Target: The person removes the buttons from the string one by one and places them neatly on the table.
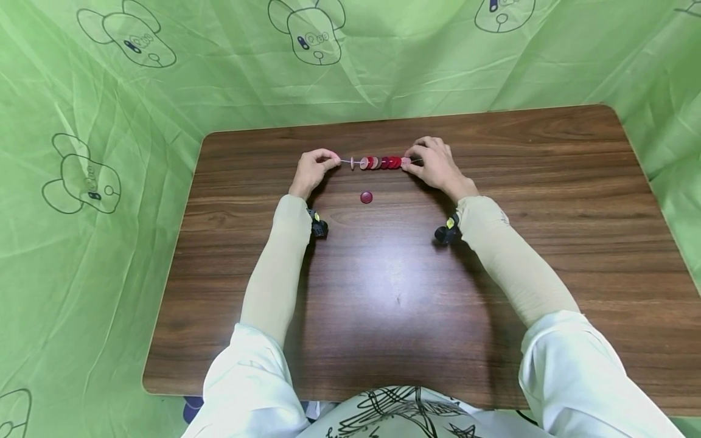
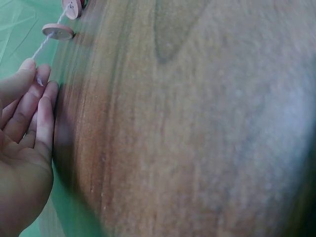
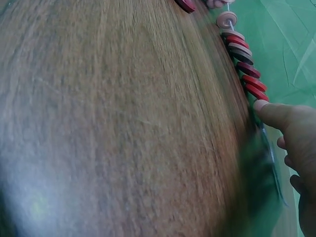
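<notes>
A white string point(image 2: 42, 48) carries a row of round buttons point(image 1: 385, 162) in red, dark red and pale pink. My left hand point(image 1: 313, 170) pinches the string's left end between thumb and forefinger. Just beside those fingertips, one pale pink button point(image 2: 58, 31) hangs a little apart from the others. At the row's other end my right hand point(image 1: 434, 163) pinches the string, its thumb against the last red button point(image 3: 256, 92). Past that hand, a tail of string point(image 3: 276, 177) trails off. One loose dark red button point(image 1: 366, 197) lies flat on the table below the row.
The brown wood-grain table point(image 1: 383, 340) has rounded corners. Green cloth point(image 1: 394, 67) with printed cartoon animal faces hangs behind it and at both sides. Small black wrist cameras point(image 1: 447, 230) sit inside both forearms, close above the tabletop.
</notes>
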Demonstrator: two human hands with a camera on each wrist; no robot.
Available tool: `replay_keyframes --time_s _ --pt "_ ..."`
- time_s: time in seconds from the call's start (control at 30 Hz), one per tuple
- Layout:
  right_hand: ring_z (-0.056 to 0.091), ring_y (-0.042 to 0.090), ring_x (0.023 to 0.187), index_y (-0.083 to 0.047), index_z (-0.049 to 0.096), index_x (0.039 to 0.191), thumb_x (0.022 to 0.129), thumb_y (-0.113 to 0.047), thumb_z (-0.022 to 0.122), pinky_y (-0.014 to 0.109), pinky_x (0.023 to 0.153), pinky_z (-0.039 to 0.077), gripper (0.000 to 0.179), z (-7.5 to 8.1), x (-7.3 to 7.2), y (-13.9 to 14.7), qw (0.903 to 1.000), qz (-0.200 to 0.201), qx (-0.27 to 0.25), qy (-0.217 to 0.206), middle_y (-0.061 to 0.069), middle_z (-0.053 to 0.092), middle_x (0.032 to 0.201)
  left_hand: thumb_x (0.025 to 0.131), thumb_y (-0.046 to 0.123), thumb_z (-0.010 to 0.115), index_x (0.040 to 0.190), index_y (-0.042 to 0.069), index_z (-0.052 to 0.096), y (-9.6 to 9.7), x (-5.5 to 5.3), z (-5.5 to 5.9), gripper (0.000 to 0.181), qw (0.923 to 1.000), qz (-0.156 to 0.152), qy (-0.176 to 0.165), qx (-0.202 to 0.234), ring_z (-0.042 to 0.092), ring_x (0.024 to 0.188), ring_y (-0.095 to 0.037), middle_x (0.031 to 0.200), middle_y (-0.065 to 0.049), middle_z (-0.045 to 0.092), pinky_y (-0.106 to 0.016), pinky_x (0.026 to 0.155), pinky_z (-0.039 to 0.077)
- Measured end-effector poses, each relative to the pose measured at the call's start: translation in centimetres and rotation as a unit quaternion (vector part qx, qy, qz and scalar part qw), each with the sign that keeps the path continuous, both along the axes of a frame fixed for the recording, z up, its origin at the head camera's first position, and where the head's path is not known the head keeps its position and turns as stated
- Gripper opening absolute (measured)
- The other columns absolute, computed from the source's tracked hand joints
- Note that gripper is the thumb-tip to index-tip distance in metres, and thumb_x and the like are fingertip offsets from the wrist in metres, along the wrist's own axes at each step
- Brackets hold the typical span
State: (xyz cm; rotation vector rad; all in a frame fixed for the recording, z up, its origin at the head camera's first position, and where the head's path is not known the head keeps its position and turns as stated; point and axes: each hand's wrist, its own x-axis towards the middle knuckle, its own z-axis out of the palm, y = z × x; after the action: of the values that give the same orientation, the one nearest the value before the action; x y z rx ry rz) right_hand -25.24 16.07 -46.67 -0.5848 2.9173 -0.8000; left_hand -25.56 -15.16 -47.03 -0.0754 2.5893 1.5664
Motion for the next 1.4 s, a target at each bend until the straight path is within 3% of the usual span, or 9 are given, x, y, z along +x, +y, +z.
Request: replay_keyframes --time_s 0.4,0.73,1.4 --pt "0.035 0.038 0.128 -0.010 0.065 0.112 0.091 -0.038 0.063 0.053 0.101 0.025 0.035 -0.3 0.0 1.5 0.9999 -0.010 -0.007 0.012 0.016 0.049 0.133 0.085 0.024 0.073 0.096 0.008 0.073 -0.1 -0.2 -0.1 0.019 0.9999 0.003 -0.006 0.013 0.055 0.087 -0.009 0.087 0.004 0.068 -0.021 0.080 0.041" --pt "0.037 0.039 0.126 -0.010 0.066 0.113 0.091 -0.038 0.063 0.053 0.100 0.026 0.035 -0.2 -0.1 2.7 0.9997 -0.019 -0.012 0.011 0.017 0.049 0.131 0.085 0.022 0.073 0.089 0.012 0.073 -0.1 -0.2 -0.1 0.011 0.9998 0.005 -0.010 0.015 0.055 0.086 -0.009 0.086 0.003 0.067 -0.022 0.080 0.041" --pt "0.037 0.039 0.124 -0.008 0.064 0.114 0.091 -0.035 0.065 0.054 0.099 0.026 0.036 -0.2 -0.2 5.2 0.9986 -0.052 -0.009 0.005 0.018 0.050 0.130 0.085 0.026 0.073 0.096 0.009 0.072 -0.2 -0.4 -0.1 0.020 0.9999 0.001 -0.017 0.001 0.055 0.098 -0.009 0.099 0.000 0.069 -0.024 0.092 0.038"
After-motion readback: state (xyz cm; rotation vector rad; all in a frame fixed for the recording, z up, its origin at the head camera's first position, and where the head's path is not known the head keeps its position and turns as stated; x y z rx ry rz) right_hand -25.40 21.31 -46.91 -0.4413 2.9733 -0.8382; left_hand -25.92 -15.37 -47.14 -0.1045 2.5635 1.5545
